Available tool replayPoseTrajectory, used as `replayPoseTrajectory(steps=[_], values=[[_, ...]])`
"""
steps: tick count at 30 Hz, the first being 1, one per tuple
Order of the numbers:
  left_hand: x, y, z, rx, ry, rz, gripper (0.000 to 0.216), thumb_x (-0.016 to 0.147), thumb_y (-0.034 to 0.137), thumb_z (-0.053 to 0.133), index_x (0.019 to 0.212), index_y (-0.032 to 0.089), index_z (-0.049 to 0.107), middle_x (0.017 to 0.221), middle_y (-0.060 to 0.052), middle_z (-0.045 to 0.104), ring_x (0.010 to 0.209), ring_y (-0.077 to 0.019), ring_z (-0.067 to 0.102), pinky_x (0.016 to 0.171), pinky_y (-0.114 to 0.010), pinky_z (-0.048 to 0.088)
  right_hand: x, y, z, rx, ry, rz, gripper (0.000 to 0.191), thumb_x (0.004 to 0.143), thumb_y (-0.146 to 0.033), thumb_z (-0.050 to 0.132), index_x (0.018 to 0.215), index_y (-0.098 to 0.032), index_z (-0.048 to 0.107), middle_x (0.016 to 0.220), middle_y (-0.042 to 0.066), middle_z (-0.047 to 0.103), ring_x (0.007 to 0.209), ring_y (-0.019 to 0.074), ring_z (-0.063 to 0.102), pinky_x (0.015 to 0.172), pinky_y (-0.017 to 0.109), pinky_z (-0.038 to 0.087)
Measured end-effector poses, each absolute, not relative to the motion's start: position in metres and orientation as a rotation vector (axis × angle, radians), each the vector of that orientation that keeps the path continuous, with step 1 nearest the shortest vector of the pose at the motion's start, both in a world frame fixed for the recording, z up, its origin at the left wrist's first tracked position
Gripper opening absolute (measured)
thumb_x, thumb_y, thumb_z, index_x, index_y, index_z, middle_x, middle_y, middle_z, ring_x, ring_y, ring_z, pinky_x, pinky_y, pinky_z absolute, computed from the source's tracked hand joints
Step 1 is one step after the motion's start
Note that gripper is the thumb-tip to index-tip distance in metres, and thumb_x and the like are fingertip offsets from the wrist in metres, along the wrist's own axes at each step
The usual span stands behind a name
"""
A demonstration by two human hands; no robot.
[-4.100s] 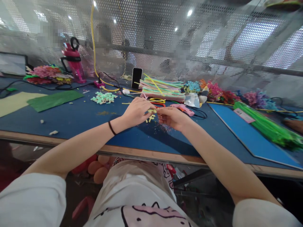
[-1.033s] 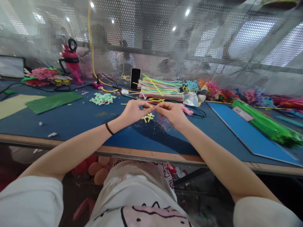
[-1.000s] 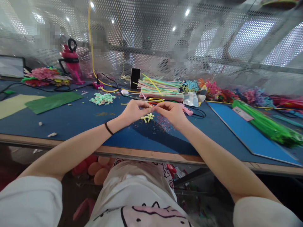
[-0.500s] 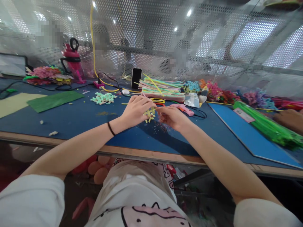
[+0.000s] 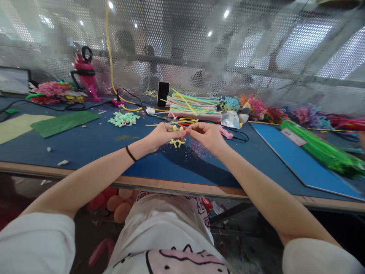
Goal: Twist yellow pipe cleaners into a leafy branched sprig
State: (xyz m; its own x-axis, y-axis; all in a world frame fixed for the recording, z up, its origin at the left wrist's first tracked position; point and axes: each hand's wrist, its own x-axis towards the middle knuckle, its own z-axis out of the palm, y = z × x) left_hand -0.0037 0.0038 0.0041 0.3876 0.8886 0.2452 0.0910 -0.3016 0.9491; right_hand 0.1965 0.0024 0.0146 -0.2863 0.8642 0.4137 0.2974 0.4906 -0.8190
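My left hand (image 5: 162, 136) is closed around a small, branching pale-yellow piece (image 5: 177, 143) that looks made of fuzzy pipe cleaner; its short ends poke out under and above the fingers. Fingertips of my right hand (image 5: 209, 137) are pinched together at the piece's right side, meeting the left fingertips. Whatever lies in that pinch is too small to make out. Just behind the right hand lies a pink glue gun (image 5: 226, 132), partly covered by it. Red and yellow pipe cleaners (image 5: 186, 121) lie behind both hands.
A bundle of pastel pipe cleaners (image 5: 194, 106) lies before a standing phone (image 5: 163, 94). Mint-green pieces (image 5: 124, 118) are heaped at left, near green sheets (image 5: 65, 122). Rightward are a blue board (image 5: 296, 160) and a green pipe-cleaner pack (image 5: 322, 150). A pink bottle (image 5: 87, 78) stands at back left.
My left hand has turned and lowered from over the yellow piece to gripping its side. My right fingers have come up to meet the left fingertips, now pinched together.
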Motion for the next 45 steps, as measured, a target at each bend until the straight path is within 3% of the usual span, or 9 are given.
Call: replayPoseTrajectory(steps=[8,12,15,18,21,28,35,41,45], values=[[-0.007,0.007,0.008,1.382,0.718,0.809,0.029,0.072,0.042,0.077,0.082,0.015,0.075,0.082,-0.009,0.072,0.07,-0.0134,0.062,0.065,-0.027,0.047,0.199,-0.007,0.023,-0.86,-1.984,0.531,0.024,0.081,-0.045,0.069,0.081,-0.021,0.072,0.079,0.004,0.066,0.067,0.0152,0.053,0.061,0.03,0.04],[-0.008,0.011,0.006,1.843,0.744,0.999,0.043,0.076,0.035,0.072,0.114,0.016,0.067,0.111,-0.012,0.07,0.087,-0.0181,0.064,0.075,-0.032,0.049,0.199,0.001,0.018,-1.055,-1.792,0.624,0.028,0.075,-0.045,0.073,0.081,-0.018,0.072,0.068,0.002,0.063,0.056,0.0119,0.046,0.053,0.028,0.035],[-0.012,0.014,0.004,2.402,0.797,1.248,0.058,0.077,0.023,0.068,0.134,0.022,0.055,0.13,-0.011,0.063,0.108,-0.0227,0.059,0.091,-0.038,0.045,0.201,0.009,0.013,-1.142,-1.593,0.932,0.031,0.065,-0.044,0.081,0.074,-0.016,0.072,0.065,0.001,0.061,0.053,0.0099,0.045,0.051,0.027,0.035],[-0.018,0.015,0.003,2.866,0.844,1.286,0.033,0.088,0.024,0.06,0.121,0.028,0.065,0.121,-0.004,0.07,0.112,-0.0232,0.055,0.101,-0.044,0.035,0.201,0.011,0.011,-1.184,-1.445,1.301,0.035,0.056,-0.043,0.086,0.074,-0.015,0.073,0.064,0.001,0.06,0.051,0.009,0.045,0.05,0.027,0.038],[-0.02,0.016,0.003,3.001,0.845,1.291,0.022,0.094,0.03,0.055,0.108,0.027,0.071,0.105,-0.003,0.075,0.102,-0.0213,0.057,0.099,-0.042,0.035,0.199,0.008,0.011,-1.169,-1.418,1.399,0.035,0.055,-0.042,0.087,0.074,-0.016,0.073,0.064,0.001,0.06,0.051,0.0084,0.046,0.051,0.026,0.04],[-0.013,0.014,0.001,2.893,0.982,1.314,0.022,0.093,0.031,0.053,0.089,0.02,0.072,0.086,-0.006,0.074,0.091,-0.0223,0.06,0.09,-0.04,0.04,0.196,0.004,0.012,-1.12,-1.655,1.047,0.031,0.062,-0.044,0.082,0.075,-0.017,0.076,0.065,0.0,0.063,0.054,0.0092,0.044,0.052,0.026,0.034],[-0.008,0.016,0.001,2.198,1.081,1.051,0.023,0.081,0.035,0.064,0.08,0.015,0.073,0.072,-0.005,0.071,0.064,-0.0152,0.059,0.06,-0.027,0.041,0.196,0.0,0.016,-1.084,-1.913,0.689,0.028,0.071,-0.044,0.076,0.077,-0.017,0.077,0.073,0.003,0.07,0.064,0.0156,0.055,0.063,0.029,0.042],[-0.01,0.018,0.002,1.876,0.977,0.943,0.028,0.073,0.041,0.07,0.078,0.014,0.074,0.068,-0.003,0.068,0.061,-0.0125,0.055,0.058,-0.025,0.039,0.195,-0.005,0.019,-1.038,-1.954,0.6,0.024,0.077,-0.041,0.072,0.079,-0.018,0.077,0.08,0.005,0.073,0.07,0.0176,0.058,0.064,0.03,0.043],[-0.01,0.02,0.0,1.86,0.963,0.932,0.027,0.073,0.041,0.07,0.076,0.014,0.073,0.069,-0.003,0.068,0.062,-0.0122,0.056,0.06,-0.026,0.04,0.196,-0.002,0.016,-1.094,-1.846,0.825,0.027,0.07,-0.043,0.078,0.08,-0.018,0.077,0.073,0.003,0.07,0.063,0.0134,0.054,0.061,0.028,0.042]])
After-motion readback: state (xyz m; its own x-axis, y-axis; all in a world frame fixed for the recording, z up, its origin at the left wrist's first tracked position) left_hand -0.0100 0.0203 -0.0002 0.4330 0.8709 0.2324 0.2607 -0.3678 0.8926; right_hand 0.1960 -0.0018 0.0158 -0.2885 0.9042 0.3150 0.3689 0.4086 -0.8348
